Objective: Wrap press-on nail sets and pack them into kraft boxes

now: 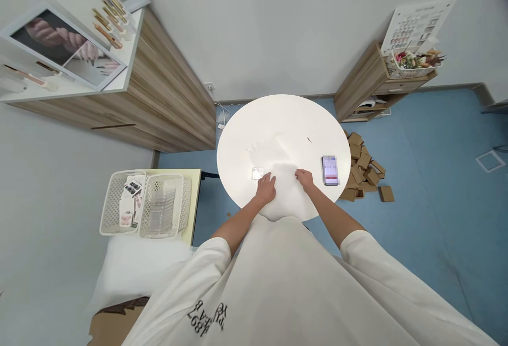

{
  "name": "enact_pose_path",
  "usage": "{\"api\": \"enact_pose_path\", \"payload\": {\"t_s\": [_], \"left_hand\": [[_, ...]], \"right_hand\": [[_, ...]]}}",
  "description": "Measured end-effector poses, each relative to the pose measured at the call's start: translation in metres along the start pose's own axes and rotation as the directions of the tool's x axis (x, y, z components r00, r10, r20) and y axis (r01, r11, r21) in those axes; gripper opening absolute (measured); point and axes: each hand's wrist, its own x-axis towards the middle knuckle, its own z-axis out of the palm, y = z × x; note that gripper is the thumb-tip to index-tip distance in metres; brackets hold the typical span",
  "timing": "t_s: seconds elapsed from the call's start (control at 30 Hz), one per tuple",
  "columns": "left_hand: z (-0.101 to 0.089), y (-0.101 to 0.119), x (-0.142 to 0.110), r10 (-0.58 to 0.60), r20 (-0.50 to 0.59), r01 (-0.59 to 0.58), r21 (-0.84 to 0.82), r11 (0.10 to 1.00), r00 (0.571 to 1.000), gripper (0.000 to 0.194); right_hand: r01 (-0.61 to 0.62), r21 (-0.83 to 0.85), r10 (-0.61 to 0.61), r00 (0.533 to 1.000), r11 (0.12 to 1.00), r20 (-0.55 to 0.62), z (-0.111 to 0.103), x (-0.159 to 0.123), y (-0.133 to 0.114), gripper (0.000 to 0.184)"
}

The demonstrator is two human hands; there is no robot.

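My left hand [265,187] rests on the round white table [246,124] near its front edge, palm down with the fingers apart. Its fingertips touch or nearly touch a small clear, flat piece [257,173] with a whitish print. To the right, my right hand [304,179] is closed, thumb and fingers together; what it pinches, if anything, is too small to make out. Between the hands lies a pale area like a thin white sheet [283,174], its outline lost in glare. A small dark thin object [309,140] lies farther back.
A phone [330,170] with its screen lit lies at the table's right. Small brown boxes [363,169] are heaped on the floor beyond it. White baskets [162,235] stand at the left on a yellowish surface. Wooden cabinets [170,87] flank the back wall.
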Motion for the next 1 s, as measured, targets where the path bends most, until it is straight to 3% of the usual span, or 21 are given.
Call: {"api": "enact_pose_path", "payload": {"t_s": [0.1, 0.23, 0.33, 0.43, 0.53, 0.67, 0.77, 0.9, 1.0], "left_hand": [[0.009, 0.014, 0.009, 0.048, 0.082, -0.049, 0.01, 0.999, 0.995, 0.056], [0.017, 0.019, 0.014, 0.037, 0.246, -0.067, 0.115, 0.991, 0.969, 0.053], [0.019, 0.015, 0.017, 0.0, 0.326, -0.062, 0.179, 0.982, 0.945, 0.053], [0.018, 0.009, 0.017, 0.019, 0.346, -0.088, 0.184, 0.979, 0.938, 0.053], [0.015, 0.002, 0.017, 0.066, 0.296, -0.119, 0.163, 0.979, 0.953, 0.048], [0.001, -0.019, 0.019, 0.06, 0.066, -0.07, 0.162, 0.984, 0.996, 0.05], [-0.014, -0.043, 0.022, -0.009, -0.082, 0.024, 0.188, 0.982, 0.997, 0.053], [-0.025, -0.072, 0.026, -0.048, -0.081, 0.062, 0.191, 0.98, 0.996, 0.057], [-0.023, -0.084, 0.029, -0.027, -0.059, 0.038, 0.187, 0.982, 0.998, 0.056]], "right_hand": [[-0.17, 0.205, 0.169, 0.985, 0.964, 0.023, 0.001, 0.0, -0.003, 0.021], [-0.246, 0.361, 0.233, 0.969, 0.899, 0.08, 0.002, -0.001, -0.007, 0.026], [-0.205, 0.238, 0.188, 0.978, 0.95, 0.093, 0.0, -0.002, -0.007, 0.039], [-0.048, 0.003, 0.048, 0.998, 0.999, 0.046, -0.003, -0.008, -0.004, 0.046], [0.097, -0.173, -0.087, 0.994, 0.98, 0.066, -0.005, -0.019, 0.001, 0.047], [0.229, -0.308, -0.165, 0.961, 0.923, 0.22, -0.005, -0.034, 0.006, 0.042], [0.316, -0.391, -0.194, 0.927, 0.864, 0.32, -0.002, -0.043, 0.006, 0.04], [0.395, -0.532, -0.18, 0.894, 0.749, 0.411, 0.005, -0.052, 0.005, 0.04], [0.429, -0.627, -0.144, 0.88, 0.65, 0.452, 0.008, -0.057, 0.006, 0.042]]}}
